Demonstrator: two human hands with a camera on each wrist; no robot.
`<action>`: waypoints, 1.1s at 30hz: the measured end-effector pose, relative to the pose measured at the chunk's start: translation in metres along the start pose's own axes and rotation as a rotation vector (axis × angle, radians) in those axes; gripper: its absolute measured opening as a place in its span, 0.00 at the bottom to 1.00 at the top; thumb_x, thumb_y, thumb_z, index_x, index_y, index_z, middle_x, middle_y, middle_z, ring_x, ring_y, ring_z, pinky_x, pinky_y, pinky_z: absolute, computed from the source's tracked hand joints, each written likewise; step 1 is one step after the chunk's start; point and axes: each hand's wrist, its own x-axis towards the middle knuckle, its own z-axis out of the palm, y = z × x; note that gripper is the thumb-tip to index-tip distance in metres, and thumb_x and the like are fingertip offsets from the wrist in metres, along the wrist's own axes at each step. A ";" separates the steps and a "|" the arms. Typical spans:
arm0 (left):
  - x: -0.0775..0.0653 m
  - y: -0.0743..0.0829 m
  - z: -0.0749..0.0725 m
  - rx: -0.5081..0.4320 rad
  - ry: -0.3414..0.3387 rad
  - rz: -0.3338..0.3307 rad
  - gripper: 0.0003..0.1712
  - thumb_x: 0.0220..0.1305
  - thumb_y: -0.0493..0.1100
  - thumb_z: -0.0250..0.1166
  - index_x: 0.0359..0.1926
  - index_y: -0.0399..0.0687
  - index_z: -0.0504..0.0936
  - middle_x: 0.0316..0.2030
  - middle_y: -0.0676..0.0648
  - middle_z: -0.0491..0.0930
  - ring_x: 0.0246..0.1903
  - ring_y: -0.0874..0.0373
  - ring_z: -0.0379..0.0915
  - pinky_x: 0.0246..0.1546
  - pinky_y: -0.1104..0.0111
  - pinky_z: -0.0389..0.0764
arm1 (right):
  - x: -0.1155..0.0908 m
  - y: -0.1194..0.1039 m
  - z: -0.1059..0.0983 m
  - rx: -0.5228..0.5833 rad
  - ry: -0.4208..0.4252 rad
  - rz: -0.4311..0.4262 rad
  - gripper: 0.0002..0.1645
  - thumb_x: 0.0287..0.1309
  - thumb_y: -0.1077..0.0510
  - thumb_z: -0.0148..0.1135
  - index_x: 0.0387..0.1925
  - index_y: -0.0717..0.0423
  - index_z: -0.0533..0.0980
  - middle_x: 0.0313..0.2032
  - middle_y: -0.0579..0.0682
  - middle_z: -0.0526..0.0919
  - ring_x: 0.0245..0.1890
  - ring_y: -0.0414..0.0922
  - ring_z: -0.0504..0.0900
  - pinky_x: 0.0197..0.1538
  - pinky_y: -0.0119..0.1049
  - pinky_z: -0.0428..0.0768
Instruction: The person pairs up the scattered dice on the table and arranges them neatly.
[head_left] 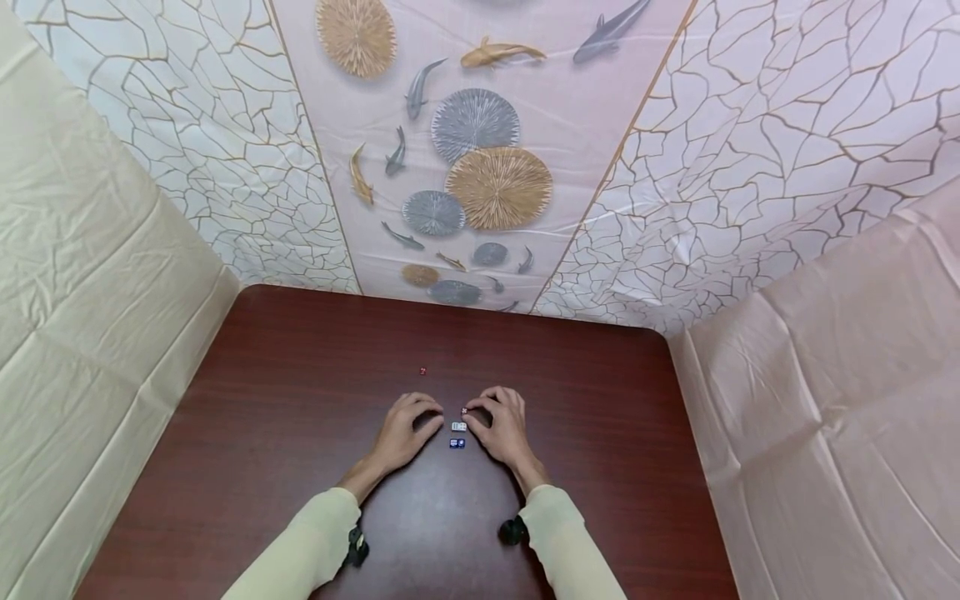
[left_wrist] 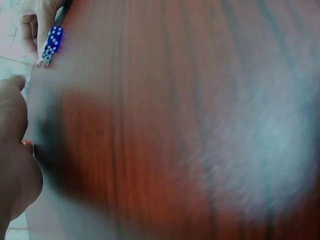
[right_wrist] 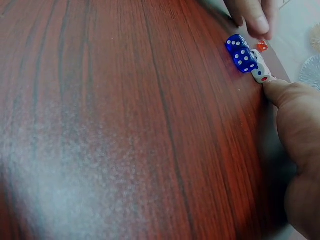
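Observation:
My right hand (head_left: 504, 425) pinches a small red die (head_left: 464, 411) between thumb and index fingertip, just beyond two white dice (head_left: 459, 427) set side by side. Closer to me, two blue dice (head_left: 457, 443) with white pips form another pair. Left of these dice, my left hand (head_left: 405, 432) rests by the table with its thumb and fingertips apart and nothing between them. Farther back lies a second red die (head_left: 423, 371). In the right wrist view, the blue dice (right_wrist: 241, 53) partly cover the white dice (right_wrist: 260, 71), and the right thumb hides the pinched die.
The dice are on a dark reddish-brown wooden table (head_left: 300, 350) with rounded far corners. A patterned cloth (head_left: 495, 125) with fish and round leaves hangs behind it. Plain beige cloths (head_left: 825, 400) flank both sides.

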 end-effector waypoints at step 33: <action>0.061 -0.037 -0.026 0.218 -0.112 -0.306 0.15 0.76 0.44 0.76 0.60 0.48 0.92 0.60 0.41 0.90 0.62 0.38 0.82 0.66 0.41 0.71 | 0.000 0.000 -0.002 -0.007 -0.086 0.070 0.09 0.69 0.51 0.81 0.47 0.48 0.92 0.51 0.52 0.85 0.61 0.57 0.78 0.81 0.67 0.62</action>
